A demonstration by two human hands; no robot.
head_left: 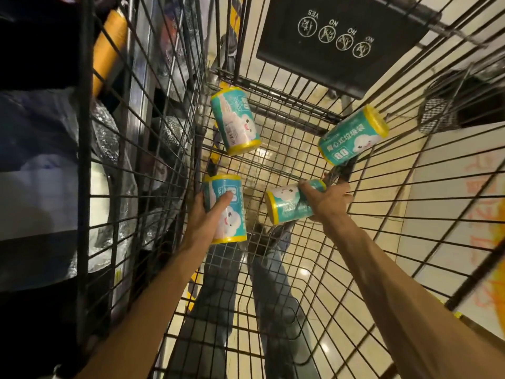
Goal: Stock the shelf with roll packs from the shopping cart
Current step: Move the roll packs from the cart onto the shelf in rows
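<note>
Four roll packs remain in the cart (273, 149): the left hand (207, 217) grips one (225, 209), the right hand (328, 201) grips another (289, 203), two (235, 121) lie loose; shelving is not yet begun here.

Glossy cream floor tiles (273, 157) reflect the ceiling lights. On the left, dark shelving (41, 187) holds plastic-wrapped goods.

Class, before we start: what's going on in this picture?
A person is reaching into a wire shopping cart. The left hand grips one teal roll pack; the right hand grips another. Two more packs, one at the far left and one at the far right, lie loose in the cart.
</note>
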